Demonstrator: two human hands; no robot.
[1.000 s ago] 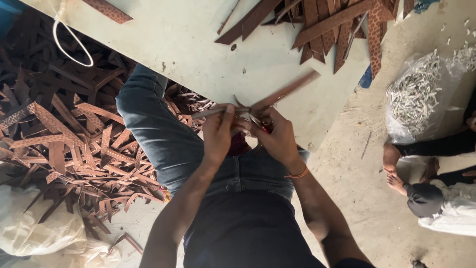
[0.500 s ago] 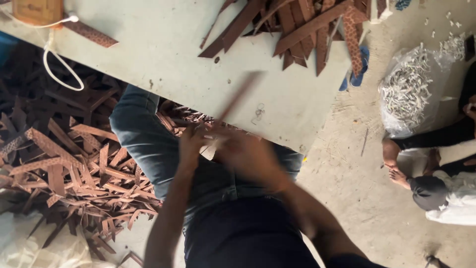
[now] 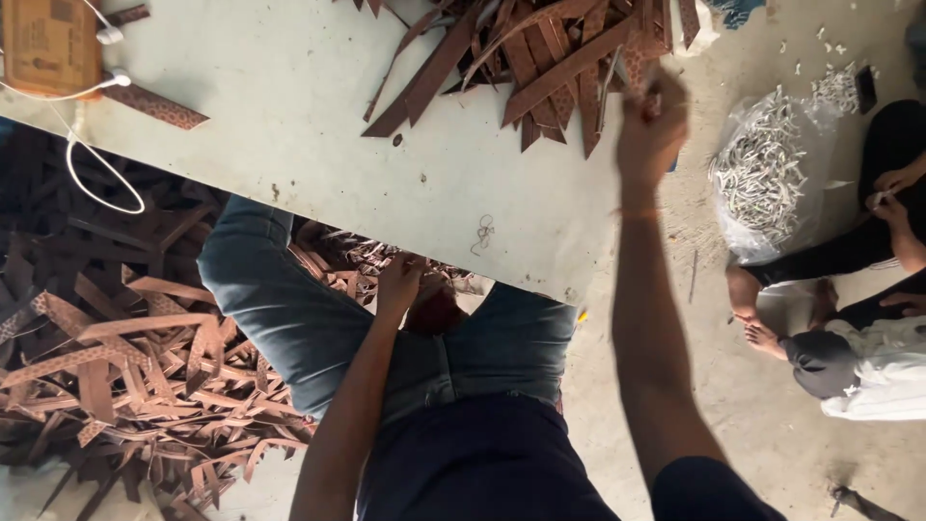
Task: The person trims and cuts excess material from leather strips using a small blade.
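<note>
While outstretched, right hand (image 3: 652, 125) on strips (image 3: 569, 58)

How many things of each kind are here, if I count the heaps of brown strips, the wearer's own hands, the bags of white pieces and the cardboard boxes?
Heaps of brown strips: 2 (table heap, floor heap)
Wearer's hands: 2 (left hand, right hand)
Bag of white pieces: 1
Cardboard box: 1
Total: 6
</note>
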